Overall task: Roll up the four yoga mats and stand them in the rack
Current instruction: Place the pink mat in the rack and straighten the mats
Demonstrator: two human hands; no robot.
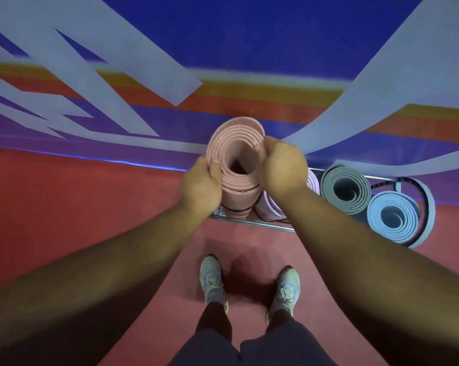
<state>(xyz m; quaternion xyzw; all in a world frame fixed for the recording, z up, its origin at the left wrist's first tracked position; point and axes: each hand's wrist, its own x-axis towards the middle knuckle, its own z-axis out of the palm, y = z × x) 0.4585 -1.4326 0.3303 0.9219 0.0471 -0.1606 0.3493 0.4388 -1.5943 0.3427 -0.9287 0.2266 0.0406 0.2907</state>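
Note:
A rolled pink yoga mat (235,151) stands upright at the left end of a metal rack (252,222). My left hand (202,182) grips its left side near the top. Over the roll's upper right edge my right hand (282,165) curls its fingers. Beside it in the rack stands a lilac rolled mat (269,207), partly hidden by my right arm. Further right stand a grey-green rolled mat (346,190) and a light blue rolled mat (396,220) whose outer turn has come loose.
The rack stands against a wall painted blue, purple, orange and yellow with pale stripes (133,75). The floor (64,207) is red. My two feet in pale trainers (214,281) stand just in front of the rack.

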